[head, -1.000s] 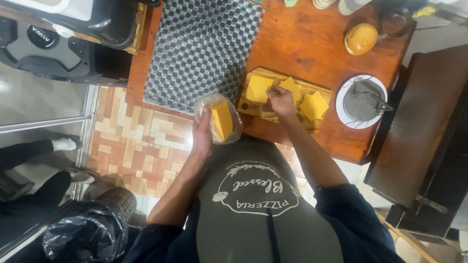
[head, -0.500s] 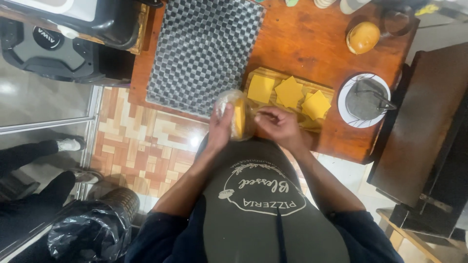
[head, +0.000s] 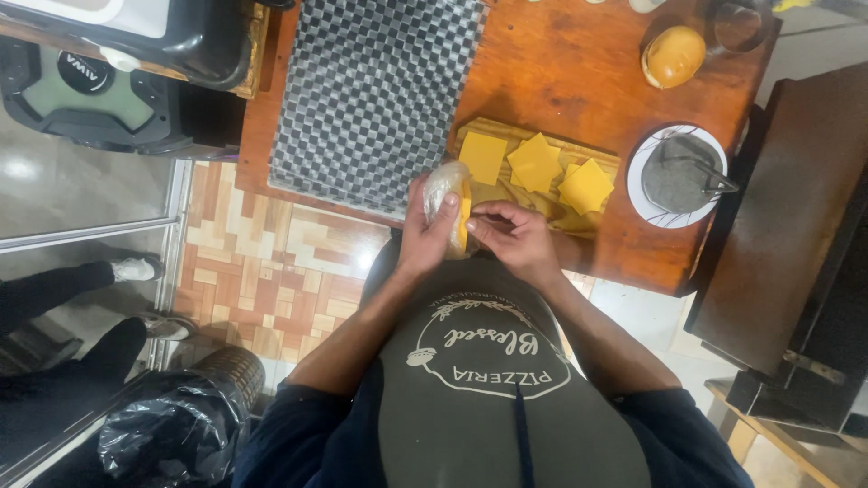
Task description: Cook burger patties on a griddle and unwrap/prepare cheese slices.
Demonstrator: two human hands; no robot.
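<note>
Having left the board, right hand (head: pixel 515 239) now picks at cheese pack (head: pixel 449 203).

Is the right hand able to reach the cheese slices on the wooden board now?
Probably yes. The right hand is at the cheese pack held by the left hand, beside the wooden board. Nothing lies between it and the cheese slices.

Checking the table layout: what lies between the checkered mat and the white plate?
In the head view, a wooden board bearing yellow cheese slices lies between the checkered mat and white plate.
</note>
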